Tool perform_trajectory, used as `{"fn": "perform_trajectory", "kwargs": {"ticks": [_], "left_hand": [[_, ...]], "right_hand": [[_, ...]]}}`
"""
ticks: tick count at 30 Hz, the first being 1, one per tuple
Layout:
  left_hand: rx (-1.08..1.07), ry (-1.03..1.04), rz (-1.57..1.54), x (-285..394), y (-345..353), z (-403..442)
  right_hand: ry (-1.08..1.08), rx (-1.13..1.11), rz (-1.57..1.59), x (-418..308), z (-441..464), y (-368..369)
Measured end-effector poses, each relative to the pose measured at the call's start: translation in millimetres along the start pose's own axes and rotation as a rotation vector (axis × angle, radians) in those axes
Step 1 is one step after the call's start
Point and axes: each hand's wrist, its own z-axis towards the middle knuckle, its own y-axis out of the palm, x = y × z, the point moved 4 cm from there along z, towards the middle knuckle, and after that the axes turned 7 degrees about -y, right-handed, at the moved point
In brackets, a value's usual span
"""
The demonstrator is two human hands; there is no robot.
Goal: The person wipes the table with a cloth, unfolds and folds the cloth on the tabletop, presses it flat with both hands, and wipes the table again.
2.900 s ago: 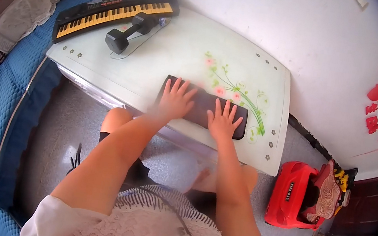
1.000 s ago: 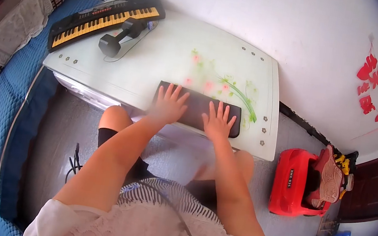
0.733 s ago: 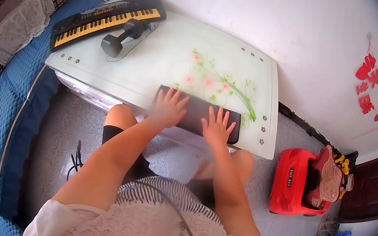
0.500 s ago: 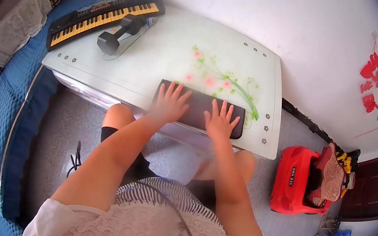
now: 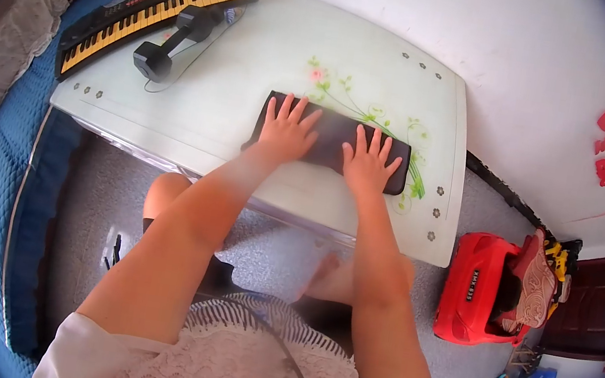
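Note:
A flat, dark rectangular piece (image 5: 333, 139) with rounded corners lies on the white table (image 5: 255, 88), set back from its near edge. Its material and kind I cannot make out. My left hand (image 5: 287, 136) rests palm down on its left part, fingers spread. On its right part lies my right hand (image 5: 368, 166), also flat with fingers apart. Neither hand is wrapped round anything. Beyond the piece, green and pink flower decoration shows on the tabletop, partly covered by it.
An electronic keyboard (image 5: 156, 15) lies at the table's far left with a black dumbbell (image 5: 171, 44) in front of it. A blue-covered bed (image 5: 3, 152) is on the left. A red toy car (image 5: 471, 289) stands on the floor at right, near the wall.
Both hands have moved forward with the dark piece, away from my body. It was near the table's front edge and now lies further in. The view has shifted slightly.

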Motion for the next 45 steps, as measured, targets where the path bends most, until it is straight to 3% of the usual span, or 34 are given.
{"fn": "perform_trajectory", "kwargs": {"ticks": [6, 21, 29, 34, 37, 43, 45], "left_hand": [[-0.082, -0.038, 0.022, 3.2, -0.6, 45.8], [-0.126, -0.108, 0.007, 8.8, 6.5, 87.9], [-0.109, -0.07, 0.011, 10.8, 1.9, 34.2], [0.064, -0.007, -0.012, 8.7, 5.9, -10.8], [-0.082, -0.017, 0.027, 10.7, -4.8, -38.2], [-0.028, 0.023, -0.009, 10.7, -7.3, -85.6], [-0.02, 0.04, -0.01, 9.3, -9.5, -100.8]], "right_hand": [[0.017, 0.052, 0.01, 8.3, 43.9, 10.6], [0.063, -0.114, 0.041, 19.6, 90.1, 10.2], [0.009, -0.111, 0.071, 16.8, 34.0, 2.5], [-0.021, -0.07, 0.058, 12.0, -9.3, 0.2], [-0.039, -0.064, 0.033, 8.2, -36.7, -2.8], [-0.022, -0.166, 0.038, -1.8, -89.8, -17.2], [-0.056, -0.075, 0.05, -2.0, -104.5, -13.1]]}}
